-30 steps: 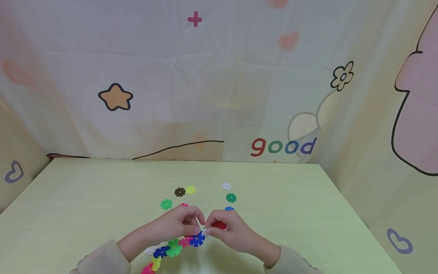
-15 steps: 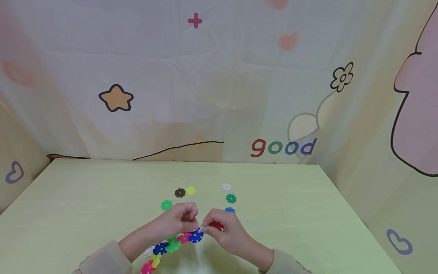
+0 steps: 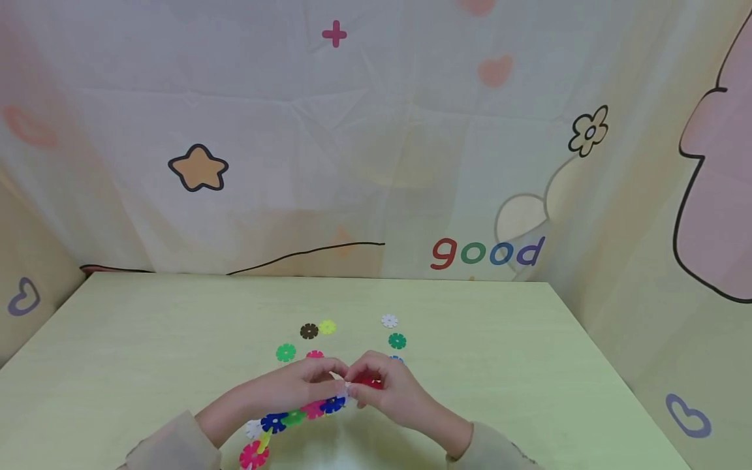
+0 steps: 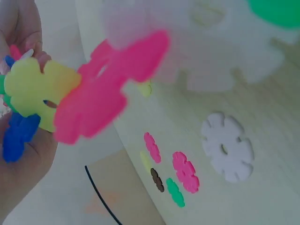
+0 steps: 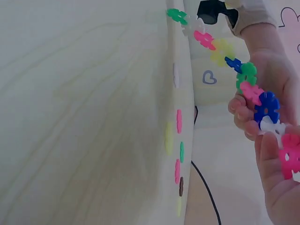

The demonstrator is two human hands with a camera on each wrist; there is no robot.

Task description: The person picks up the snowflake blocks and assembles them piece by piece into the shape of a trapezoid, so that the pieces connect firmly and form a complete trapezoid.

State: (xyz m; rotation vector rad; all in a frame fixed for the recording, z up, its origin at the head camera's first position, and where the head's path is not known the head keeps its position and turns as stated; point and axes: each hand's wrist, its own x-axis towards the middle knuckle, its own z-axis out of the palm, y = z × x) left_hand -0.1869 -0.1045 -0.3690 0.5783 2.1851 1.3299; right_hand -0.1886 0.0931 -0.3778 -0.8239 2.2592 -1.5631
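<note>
A chain of slotted snowflake discs, with a blue disc [image 3: 333,404] near its right end, hangs below my left hand [image 3: 305,385], whose thumb and fingers pinch that end. A white snowflake disc [image 5: 272,126] sits against the blue one in the right wrist view. My right hand [image 3: 393,395] pinches this white disc, its fingertips meeting the left hand's. Inside the right hand's curl shows a red-pink disc [image 5: 290,154]. Toward the chain's other end come a yellow disc [image 4: 40,89] and a pink disc [image 4: 93,98], close to the left wrist camera.
Loose discs lie on the table [image 3: 499,365] beyond the hands: brown [image 3: 309,331], yellow [image 3: 327,327], light green [image 3: 286,352], pink [image 3: 315,354], white [image 3: 389,320] and dark green [image 3: 397,341]. A blue disc [image 3: 397,359] is partly hidden by the right hand. A printed curtain [image 3: 282,196] stands behind.
Both hands have drawn together until their fingertips meet at the white disc. The chain has shifted slightly left and its discs have turned. The loose discs on the table stay put.
</note>
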